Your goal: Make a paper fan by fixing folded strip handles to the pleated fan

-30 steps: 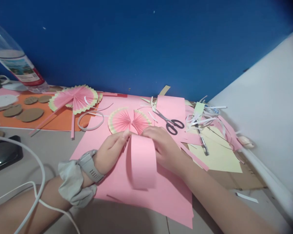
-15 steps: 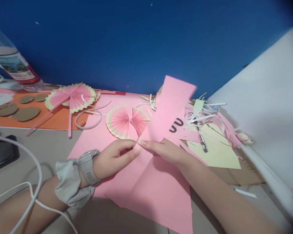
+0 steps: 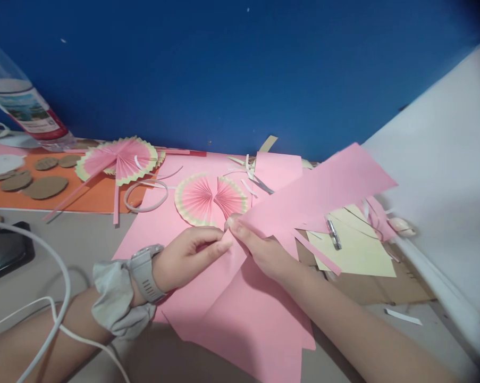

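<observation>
Swung rightward, the pink strip [image 3: 323, 183] now hides the handles of the scissors [image 3: 264, 186]. Your right hand [image 3: 263, 247] clamps it near the pleated fan [image 3: 198, 198]; whether your left hand [image 3: 190, 256] pinches paper too, I can't quite tell.

Scissors [image 3: 262, 184] with handles hidden behind a raised pink strip [image 3: 319, 186], pen [image 3: 334, 234] partly covered too, bottle [image 3: 26, 109] and apparently a phone [image 3: 10, 250] cut off at left, label print too small to read.
</observation>
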